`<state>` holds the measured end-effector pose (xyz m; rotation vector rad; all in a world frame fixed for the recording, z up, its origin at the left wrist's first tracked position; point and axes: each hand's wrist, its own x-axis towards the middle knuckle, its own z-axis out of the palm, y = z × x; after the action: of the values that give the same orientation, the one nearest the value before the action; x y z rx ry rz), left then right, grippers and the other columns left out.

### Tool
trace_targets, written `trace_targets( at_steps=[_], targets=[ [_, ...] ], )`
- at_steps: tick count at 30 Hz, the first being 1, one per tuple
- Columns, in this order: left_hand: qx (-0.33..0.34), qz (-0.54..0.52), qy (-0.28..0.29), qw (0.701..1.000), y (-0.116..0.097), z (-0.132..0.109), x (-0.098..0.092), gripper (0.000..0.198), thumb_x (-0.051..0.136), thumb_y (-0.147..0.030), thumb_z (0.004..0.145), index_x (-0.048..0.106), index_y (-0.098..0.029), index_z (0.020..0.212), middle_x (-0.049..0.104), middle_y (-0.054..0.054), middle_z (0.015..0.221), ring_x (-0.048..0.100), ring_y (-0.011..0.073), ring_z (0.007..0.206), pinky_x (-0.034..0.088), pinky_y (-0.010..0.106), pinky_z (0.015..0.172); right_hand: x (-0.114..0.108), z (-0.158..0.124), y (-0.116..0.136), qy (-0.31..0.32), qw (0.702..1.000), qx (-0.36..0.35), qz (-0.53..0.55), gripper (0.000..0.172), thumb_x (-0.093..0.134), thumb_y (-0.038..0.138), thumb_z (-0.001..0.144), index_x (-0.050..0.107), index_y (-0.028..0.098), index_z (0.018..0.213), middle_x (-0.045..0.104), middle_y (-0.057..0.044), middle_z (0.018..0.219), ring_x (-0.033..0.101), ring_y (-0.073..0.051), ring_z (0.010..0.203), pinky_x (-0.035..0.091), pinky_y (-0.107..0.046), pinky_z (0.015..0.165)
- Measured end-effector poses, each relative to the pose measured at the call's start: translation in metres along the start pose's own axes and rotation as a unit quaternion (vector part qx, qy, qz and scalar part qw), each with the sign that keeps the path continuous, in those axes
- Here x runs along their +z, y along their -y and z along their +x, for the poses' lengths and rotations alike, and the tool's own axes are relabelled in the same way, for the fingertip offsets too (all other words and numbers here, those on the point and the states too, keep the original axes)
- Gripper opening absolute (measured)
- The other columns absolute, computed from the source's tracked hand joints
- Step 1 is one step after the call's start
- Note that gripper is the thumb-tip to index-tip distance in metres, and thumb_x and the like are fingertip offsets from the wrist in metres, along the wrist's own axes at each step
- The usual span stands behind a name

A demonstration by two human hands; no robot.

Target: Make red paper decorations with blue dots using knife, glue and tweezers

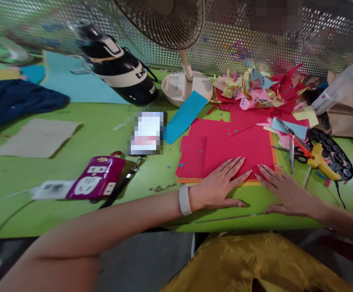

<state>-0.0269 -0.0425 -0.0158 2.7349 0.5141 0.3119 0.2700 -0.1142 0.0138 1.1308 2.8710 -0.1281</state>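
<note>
Fingers (pixel 234 164) spread and holding nothing, my left hand (pixel 217 182) and right hand (pixel 286 188) rest on the red sheet (pixel 239 146), already stacked on the desk (pixel 152 172) but seemingly uncut, scraps (pixel 257 91) heaped beyond.

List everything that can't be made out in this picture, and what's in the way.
All in the head view:
Phone: screen pixelated, unreadable.
Red paper: parts hidden beneath the left hand and right hand.
Orange paper: mostly covered by the red paper.
Fan: top cut off by the upper edge.
Blue cloth: cut off by the left edge.
</note>
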Motion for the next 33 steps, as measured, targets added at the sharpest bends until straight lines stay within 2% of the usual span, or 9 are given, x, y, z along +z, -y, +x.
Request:
trace_targets(
  at_steps=[4,6,8,10,13,15,21,28,33],
  targets=[
    [-0.004,-0.001,0.005,1.0,-0.001,0.001,0.0,0.089,0.048,-0.075,0.089,0.027,-0.023,0.159,0.01,0.022,0.168,0.009,0.0399,0.155,0.022,0.06,0.122,-0.021,0.0,0.0,-0.005,1.0,0.009,-0.006,0.072,0.043,0.059,0.099,0.039,0.012,0.154,0.043,-0.021,0.157,0.043,-0.033,0.143,0.038,-0.056,0.116],
    [-0.002,0.002,-0.003,1.0,-0.001,0.002,0.001,0.089,0.048,-0.075,0.089,0.031,-0.022,0.158,0.013,0.023,0.168,0.011,0.0408,0.155,0.023,0.06,0.122,-0.034,0.011,0.001,-0.033,0.999,0.04,0.002,0.055,0.042,0.049,0.102,0.056,0.011,0.139,0.061,-0.02,0.14,0.056,-0.032,0.131,0.046,-0.052,0.109],
    [0.001,0.007,-0.014,1.0,-0.001,0.002,0.002,0.089,0.049,-0.075,0.088,0.032,-0.022,0.158,0.015,0.023,0.167,0.013,0.0407,0.155,0.024,0.06,0.122,-0.043,0.027,0.002,-0.036,0.994,0.094,0.051,0.043,0.043,0.046,0.103,0.068,0.014,0.118,0.074,-0.016,0.11,0.069,-0.028,0.106,0.056,-0.045,0.09],
    [0.004,0.01,-0.022,1.0,-0.001,0.001,0.003,0.09,0.05,-0.076,0.088,0.031,-0.023,0.158,0.016,0.022,0.167,0.013,0.0404,0.155,0.025,0.06,0.121,-0.048,0.045,0.0,0.021,0.978,0.151,0.145,0.034,0.047,0.043,0.101,0.068,0.017,0.104,0.075,-0.009,0.09,0.072,-0.022,0.083,0.055,-0.035,0.073],
    [0.009,0.014,-0.03,0.999,-0.001,0.001,0.005,0.091,0.05,-0.076,0.088,0.031,-0.021,0.158,0.013,0.024,0.167,0.013,0.0418,0.154,0.024,0.06,0.121,-0.049,0.069,-0.006,0.134,0.929,0.209,0.276,0.02,0.056,0.036,0.095,0.066,0.019,0.094,0.073,-0.003,0.078,0.067,-0.016,0.069,0.046,-0.027,0.062],
    [0.012,0.014,-0.033,0.999,0.0,0.001,0.006,0.091,0.049,-0.076,0.088,0.031,-0.02,0.158,0.01,0.024,0.167,0.012,0.042,0.154,0.023,0.06,0.121,-0.048,0.077,-0.011,0.17,0.907,0.217,0.319,0.017,0.06,0.035,0.091,0.065,0.019,0.089,0.071,-0.002,0.075,0.064,-0.015,0.066,0.042,-0.025,0.059],
    [0.014,0.01,-0.033,0.999,0.0,0.0,0.009,0.094,0.048,-0.077,0.088,0.023,-0.022,0.161,0.002,0.022,0.168,0.007,0.0406,0.155,0.019,0.059,0.123,-0.047,0.078,-0.017,0.194,0.877,0.234,0.371,0.014,0.059,0.033,0.089,0.057,0.02,0.085,0.066,0.0,0.068,0.063,-0.014,0.059,0.041,-0.024,0.057],
    [0.014,0.01,-0.034,0.999,-0.001,-0.001,0.009,0.101,0.046,-0.078,0.088,0.009,-0.022,0.163,-0.003,0.022,0.168,0.006,0.0406,0.155,0.019,0.06,0.123,-0.046,0.083,-0.015,0.196,0.843,0.274,0.419,0.021,0.061,0.038,0.088,0.049,0.022,0.086,0.064,0.003,0.067,0.062,-0.013,0.05,0.044,-0.024,0.053],
    [0.006,0.005,-0.024,1.0,-0.002,-0.001,0.007,0.099,0.047,-0.077,0.088,0.011,-0.024,0.163,-0.001,0.02,0.168,0.008,0.0411,0.155,0.02,0.061,0.122,-0.044,0.084,-0.015,0.193,0.831,0.288,0.435,0.024,0.063,0.041,0.088,0.048,0.022,0.086,0.063,0.005,0.062,0.062,-0.013,0.044,0.045,-0.023,0.047]
  ],
)
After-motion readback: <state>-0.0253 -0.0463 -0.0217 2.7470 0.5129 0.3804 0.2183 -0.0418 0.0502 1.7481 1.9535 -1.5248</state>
